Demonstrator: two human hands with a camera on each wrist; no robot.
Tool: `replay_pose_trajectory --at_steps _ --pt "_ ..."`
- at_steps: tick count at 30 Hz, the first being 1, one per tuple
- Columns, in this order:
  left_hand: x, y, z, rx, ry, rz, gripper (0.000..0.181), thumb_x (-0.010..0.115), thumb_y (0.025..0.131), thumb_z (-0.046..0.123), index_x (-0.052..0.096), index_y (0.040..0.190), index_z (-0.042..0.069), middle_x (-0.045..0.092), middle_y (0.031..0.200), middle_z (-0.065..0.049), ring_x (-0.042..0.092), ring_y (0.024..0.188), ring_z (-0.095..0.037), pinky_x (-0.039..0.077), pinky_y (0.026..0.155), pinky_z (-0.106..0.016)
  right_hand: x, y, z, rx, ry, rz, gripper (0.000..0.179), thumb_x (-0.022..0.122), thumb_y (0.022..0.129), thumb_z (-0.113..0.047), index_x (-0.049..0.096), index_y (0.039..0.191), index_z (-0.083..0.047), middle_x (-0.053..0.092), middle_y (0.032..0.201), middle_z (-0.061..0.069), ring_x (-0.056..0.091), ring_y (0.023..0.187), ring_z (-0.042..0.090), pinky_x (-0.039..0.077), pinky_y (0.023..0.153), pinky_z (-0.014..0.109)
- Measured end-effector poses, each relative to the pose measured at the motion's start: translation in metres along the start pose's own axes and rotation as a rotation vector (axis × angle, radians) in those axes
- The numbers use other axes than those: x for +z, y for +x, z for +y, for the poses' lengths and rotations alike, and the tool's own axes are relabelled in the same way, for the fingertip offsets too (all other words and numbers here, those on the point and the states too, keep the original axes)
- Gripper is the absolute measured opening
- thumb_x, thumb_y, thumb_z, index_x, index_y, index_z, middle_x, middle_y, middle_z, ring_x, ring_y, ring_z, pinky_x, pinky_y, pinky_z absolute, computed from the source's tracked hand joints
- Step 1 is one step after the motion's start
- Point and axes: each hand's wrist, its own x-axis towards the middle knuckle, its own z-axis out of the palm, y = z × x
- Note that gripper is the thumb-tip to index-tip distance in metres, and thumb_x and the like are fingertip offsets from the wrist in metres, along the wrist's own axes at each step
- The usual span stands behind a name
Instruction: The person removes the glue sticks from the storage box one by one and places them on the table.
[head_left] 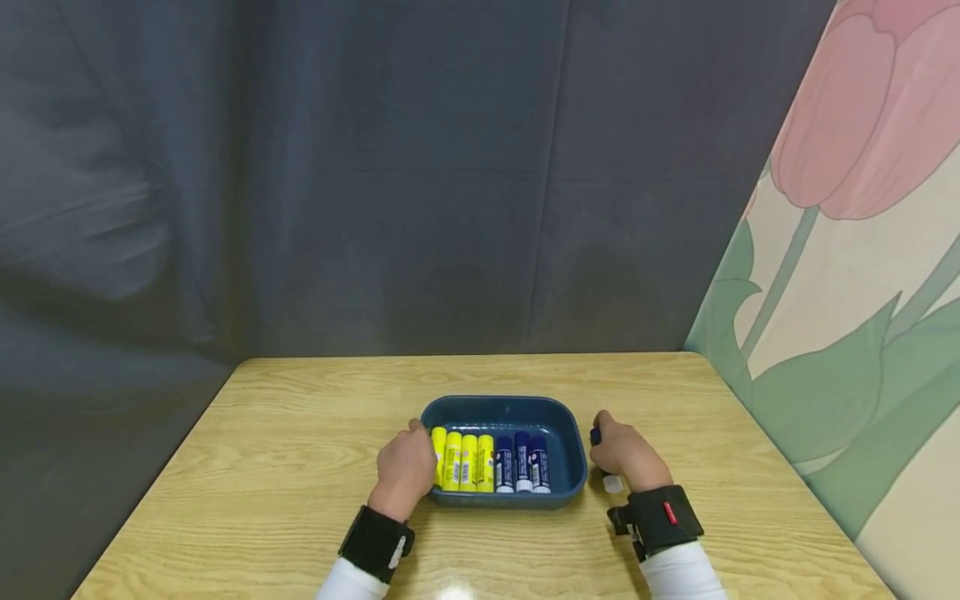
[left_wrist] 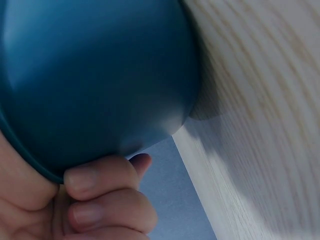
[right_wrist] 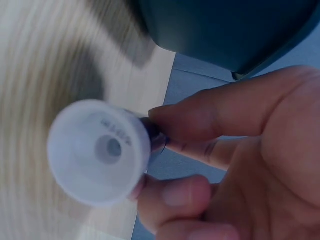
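A dark blue-teal bin (head_left: pixel 504 501) stands on the table, holding a row of several yellow glue sticks (head_left: pixel 468 462) and three blue glue sticks with white ends (head_left: pixel 522 461). At the bin's left end, my left hand (head_left: pixel 407 462) grips the rim; the left wrist view shows curled fingers (left_wrist: pixel 102 180) at the bin's wall (left_wrist: pixel 100 90). Just right of the bin, my right hand (head_left: pixel 628 454) pinches another blue glue stick (head_left: pixel 612 483) between thumb and fingers. Its hollow white base (right_wrist: pixel 95 155) faces the right wrist camera; the fingers hide most of its dark body.
The light wooden table (head_left: pixel 300 467) extends on both sides of the bin. A dark grey curtain (head_left: pixel 405 183) hangs behind it, and a wall with a painted tulip (head_left: pixel 840 125) stands to the right.
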Motion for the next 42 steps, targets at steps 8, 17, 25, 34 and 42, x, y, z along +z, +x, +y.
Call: replay_pose_trajectory --at_steps 8,17,25,34,42 --pt "0.0005 -0.0005 -0.0008 -0.002 -0.006 0.002 0.043 0.061 0.097 0.015 0.050 0.129 -0.011 0.055 0.073 -0.013 0.055 0.058 -0.019 0.046 0.052 -0.032 0.0056 0.0013 0.0004 -0.026 -0.012 0.015 0.047 0.055 0.083 -0.001 0.046 0.129 0.006 0.063 0.102 0.023 0.059 0.083 0.031 0.049 0.073 0.045" --pt "0.0007 0.0011 -0.0008 0.005 -0.003 0.004 0.040 0.060 0.098 0.014 0.051 0.128 -0.011 0.054 0.072 -0.012 0.054 0.058 -0.019 0.045 0.052 -0.031 0.0063 0.0027 -0.0014 -0.006 -0.018 0.023 0.049 0.058 0.085 -0.002 0.047 0.132 0.005 0.063 0.106 0.025 0.059 0.085 0.031 0.050 0.075 0.047" --pt "0.0020 0.0016 -0.0013 0.012 -0.009 0.008 0.036 0.058 0.099 0.013 0.052 0.125 -0.010 0.055 0.072 -0.013 0.054 0.057 -0.019 0.045 0.051 -0.032 0.0067 0.0009 -0.0018 0.001 -0.011 0.017 0.054 0.056 0.086 -0.001 0.044 0.138 0.004 0.063 0.109 0.024 0.058 0.084 0.030 0.049 0.072 0.044" --pt "0.0044 0.0019 -0.0024 0.018 -0.012 0.010 0.037 0.060 0.098 0.014 0.052 0.124 -0.011 0.055 0.072 -0.013 0.055 0.057 -0.019 0.046 0.051 -0.032 0.0068 0.0013 -0.0019 0.015 -0.015 0.015 0.056 0.057 0.087 -0.002 0.042 0.140 0.006 0.063 0.109 0.027 0.059 0.084 0.030 0.050 0.073 0.044" --pt "0.0045 0.0030 -0.0025 0.013 -0.016 0.002 0.037 0.058 0.099 0.014 0.051 0.127 -0.010 0.056 0.074 -0.014 0.055 0.059 -0.020 0.046 0.052 -0.033 0.0062 0.0020 -0.0025 0.015 -0.024 0.015 0.055 0.057 0.089 -0.004 0.041 0.140 0.008 0.062 0.113 0.030 0.061 0.088 0.032 0.051 0.077 0.048"
